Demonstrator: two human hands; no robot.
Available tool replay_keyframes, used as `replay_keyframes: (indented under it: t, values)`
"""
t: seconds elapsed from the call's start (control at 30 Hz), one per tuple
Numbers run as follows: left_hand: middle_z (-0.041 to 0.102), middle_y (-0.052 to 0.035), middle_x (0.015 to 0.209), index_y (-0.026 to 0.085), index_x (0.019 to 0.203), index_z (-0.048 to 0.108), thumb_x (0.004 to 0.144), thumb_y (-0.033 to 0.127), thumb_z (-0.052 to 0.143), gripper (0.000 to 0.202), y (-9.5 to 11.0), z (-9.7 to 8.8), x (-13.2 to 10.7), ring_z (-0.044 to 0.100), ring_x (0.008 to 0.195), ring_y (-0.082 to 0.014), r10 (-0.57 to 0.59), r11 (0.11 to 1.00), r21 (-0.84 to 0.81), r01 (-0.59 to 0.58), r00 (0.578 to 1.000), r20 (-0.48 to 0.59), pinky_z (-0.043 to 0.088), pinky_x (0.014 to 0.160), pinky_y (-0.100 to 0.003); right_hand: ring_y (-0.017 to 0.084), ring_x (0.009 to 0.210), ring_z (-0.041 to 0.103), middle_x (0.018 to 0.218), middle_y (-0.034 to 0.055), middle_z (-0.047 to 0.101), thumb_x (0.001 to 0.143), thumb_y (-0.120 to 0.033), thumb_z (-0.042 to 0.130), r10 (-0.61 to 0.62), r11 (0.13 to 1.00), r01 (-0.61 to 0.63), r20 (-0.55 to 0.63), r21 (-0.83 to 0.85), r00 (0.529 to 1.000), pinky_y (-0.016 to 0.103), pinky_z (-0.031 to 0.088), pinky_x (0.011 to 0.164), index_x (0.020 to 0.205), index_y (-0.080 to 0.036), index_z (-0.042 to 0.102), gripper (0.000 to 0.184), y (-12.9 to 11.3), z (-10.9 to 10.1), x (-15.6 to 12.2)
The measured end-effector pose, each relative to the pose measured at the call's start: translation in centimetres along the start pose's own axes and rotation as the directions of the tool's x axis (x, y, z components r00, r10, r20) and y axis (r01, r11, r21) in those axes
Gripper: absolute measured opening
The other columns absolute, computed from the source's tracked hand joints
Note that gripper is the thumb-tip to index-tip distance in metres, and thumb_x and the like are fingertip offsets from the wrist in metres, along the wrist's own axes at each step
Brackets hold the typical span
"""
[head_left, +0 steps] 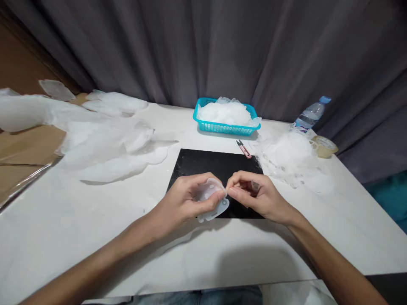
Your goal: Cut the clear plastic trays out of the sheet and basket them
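Observation:
A translucent white, soft plastic-looking piece (218, 208) with rounded edges and small printed marks is curled in my left hand (199, 197), thumb in front and fingers behind. Its right edge meets the fingertips of my right hand (251, 192). There, thumb and forefinger are pinched together, and whatever lies between them is too small to make out. A small greyish spot (255, 185) shows among the curled fingers of the right hand. Both hands are above the front part of a black mat (203, 163). Pink-handled thread snips (244, 149) lie at the mat's back edge.
A blue basket (222, 128) filled with white fluffy stuffing stands at the back. Translucent white pieces (104, 144) spread over the left side. More stuffing (291, 152), a water bottle (311, 114) and a tape roll (326, 147) sit on the right. Cardboard (28, 148) borders the left.

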State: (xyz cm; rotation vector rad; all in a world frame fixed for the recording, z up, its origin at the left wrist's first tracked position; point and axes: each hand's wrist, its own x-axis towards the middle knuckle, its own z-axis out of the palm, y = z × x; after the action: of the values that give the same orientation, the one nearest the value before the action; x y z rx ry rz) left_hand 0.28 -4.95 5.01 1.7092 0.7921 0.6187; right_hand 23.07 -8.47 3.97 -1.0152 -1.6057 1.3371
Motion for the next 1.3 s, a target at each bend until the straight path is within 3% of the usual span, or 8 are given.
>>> replay_keyframes:
  t: [0.5,0.7,0.8,0.87,1.03,1.3]
  values:
    - [0.051,0.0040,0.065,0.014,0.088,0.069,0.096,0.042,0.065,0.030,0.1,0.1,0.3,0.041,0.058,-0.0080,-0.056,0.996,0.068,0.053,0.998,0.041,0.031,0.050,-0.019,0.009,0.063,0.035,0.068,-0.0063,0.038,0.094,-0.030,0.071,-0.015,0.999,0.015,0.007,-0.037,1.000,0.023,0.033,0.058,0.087,-0.018,0.068,0.015,0.3,0.0,0.1]
    - [0.054,0.0027,0.068,0.014,0.089,0.068,0.097,0.048,0.064,0.036,-0.2,0.2,0.3,0.043,0.060,-0.0089,-0.095,0.994,0.055,0.092,0.994,0.047,0.033,0.052,-0.020,0.008,0.060,0.032,0.066,-0.0078,0.033,0.092,-0.022,0.069,-0.003,0.997,-0.004,-0.082,-0.081,0.997,0.023,0.031,0.057,0.083,-0.018,0.066,0.011,1.0,-0.2,0.6]
    - [0.056,0.0029,0.069,0.015,0.090,0.069,0.096,0.051,0.066,0.037,-0.5,0.3,0.4,0.047,0.061,-0.0089,-0.105,0.993,0.049,0.104,0.994,0.011,0.035,0.053,-0.019,0.009,0.062,0.037,0.069,-0.0061,0.041,0.096,-0.031,0.068,-0.007,0.993,-0.008,-0.123,-0.118,0.992,0.024,0.032,0.058,0.087,-0.018,0.066,0.016,1.0,-0.8,0.7]
    - [0.060,0.0026,0.069,0.016,0.090,0.072,0.095,0.051,0.069,0.035,-0.7,0.3,0.6,0.051,0.062,-0.0092,-0.105,0.994,0.034,0.106,0.994,-0.042,0.038,0.054,-0.018,0.010,0.067,0.043,0.074,-0.0037,0.050,0.099,-0.039,0.065,0.002,0.990,-0.014,-0.087,-0.138,0.996,0.025,0.034,0.061,0.090,-0.019,0.066,0.022,0.8,-1.1,0.7]
    - [0.074,-0.0001,0.074,0.015,0.091,0.075,0.090,0.042,0.077,0.026,-0.5,0.2,1.1,0.067,0.063,-0.0115,-0.128,0.975,-0.196,0.103,0.984,-0.120,0.051,0.058,-0.017,0.010,0.063,0.038,0.070,-0.0047,0.047,0.098,-0.042,0.068,0.065,0.986,-0.059,0.036,-0.158,0.997,0.026,0.030,0.058,0.087,-0.019,0.068,0.026,0.4,-1.0,0.4]
    - [0.080,-0.0040,0.077,0.012,0.095,0.074,0.085,0.036,0.084,0.027,0.0,0.1,1.2,0.077,0.064,-0.0171,-0.199,0.879,-0.449,0.160,0.979,-0.040,0.062,0.060,-0.021,0.011,0.065,0.038,0.075,-0.0029,0.051,0.097,-0.046,0.070,0.051,0.998,-0.051,-0.003,-0.032,0.999,0.028,0.029,0.059,0.084,-0.019,0.066,0.031,1.1,-0.8,0.5]
